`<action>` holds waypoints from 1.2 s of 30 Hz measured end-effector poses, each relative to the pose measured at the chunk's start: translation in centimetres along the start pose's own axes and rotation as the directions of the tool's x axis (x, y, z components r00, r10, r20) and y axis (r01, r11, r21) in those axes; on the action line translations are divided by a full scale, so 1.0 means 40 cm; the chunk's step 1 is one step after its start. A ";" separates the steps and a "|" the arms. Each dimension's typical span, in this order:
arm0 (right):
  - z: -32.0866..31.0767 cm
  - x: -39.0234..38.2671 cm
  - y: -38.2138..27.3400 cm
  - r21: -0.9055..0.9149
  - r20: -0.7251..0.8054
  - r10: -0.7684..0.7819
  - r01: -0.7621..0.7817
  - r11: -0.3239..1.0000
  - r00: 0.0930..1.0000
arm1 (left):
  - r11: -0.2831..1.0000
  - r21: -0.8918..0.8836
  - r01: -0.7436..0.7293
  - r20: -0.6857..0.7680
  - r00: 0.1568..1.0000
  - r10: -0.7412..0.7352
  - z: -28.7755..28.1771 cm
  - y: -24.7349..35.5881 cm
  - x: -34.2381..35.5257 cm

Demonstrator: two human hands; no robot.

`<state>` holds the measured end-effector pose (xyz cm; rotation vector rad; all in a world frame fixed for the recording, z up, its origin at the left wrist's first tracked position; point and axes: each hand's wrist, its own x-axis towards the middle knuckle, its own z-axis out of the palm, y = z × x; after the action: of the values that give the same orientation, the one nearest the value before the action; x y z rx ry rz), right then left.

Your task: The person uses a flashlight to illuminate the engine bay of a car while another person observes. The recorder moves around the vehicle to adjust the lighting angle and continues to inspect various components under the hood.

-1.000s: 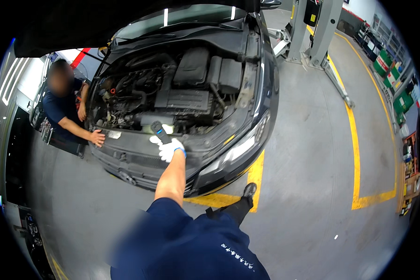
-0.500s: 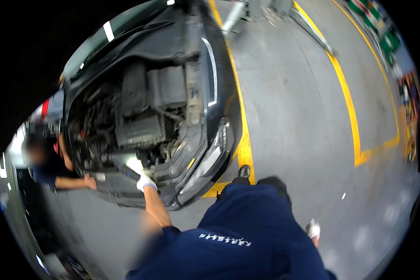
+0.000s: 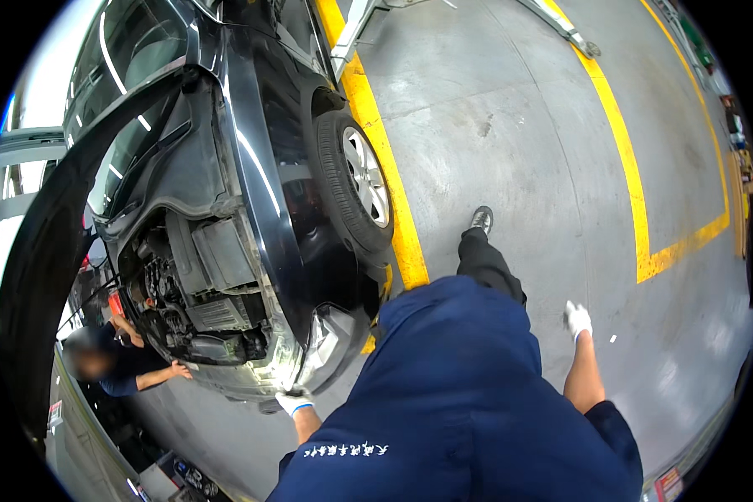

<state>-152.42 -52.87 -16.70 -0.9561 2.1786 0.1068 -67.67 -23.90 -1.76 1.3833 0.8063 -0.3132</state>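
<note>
My white-gloved left hand (image 3: 294,400) is closed around the flashlight, now barely visible, beside the car's front corner, where bright light falls near the headlight (image 3: 326,343). The dark car (image 3: 276,234) has its bonnet (image 3: 42,276) raised and the engine bay (image 3: 217,293) exposed. My white-gloved right hand (image 3: 579,320) hangs over the grey floor at my right, fingers loosely apart and holding nothing.
A co-worker (image 3: 125,360) leans at the car's far front edge, one hand on it. The front wheel (image 3: 360,176) stands beside a yellow floor line (image 3: 406,251). Lift arms (image 3: 573,33) lie at the top, and shelving with items (image 3: 740,176) lines the right rim.
I have stepped forward to the car's right side, so the fender and wheel show. My left hand has lowered toward the headlight corner, and my right hand has swung further into view.
</note>
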 end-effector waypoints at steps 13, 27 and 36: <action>-0.743 0.567 -1.700 0.189 -0.065 -0.708 0.705 0.683 0.703 | 0.911 0.179 0.371 0.020 0.924 -0.381 0.633 -0.722 -0.630; -1.302 0.643 -3.036 -0.172 -0.024 -0.973 0.958 0.229 0.228 | 0.876 0.286 0.389 0.293 0.834 -0.467 1.705 -0.927 -0.957; -1.465 0.855 -3.758 -0.478 -0.407 -0.910 0.868 0.133 -0.085 | 0.976 0.004 0.216 0.530 0.827 -0.186 2.046 -0.940 -1.085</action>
<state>-102.98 -201.85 33.89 -2.6523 1.4288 -0.9928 -95.80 -119.82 -2.67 1.0781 0.4898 -0.7956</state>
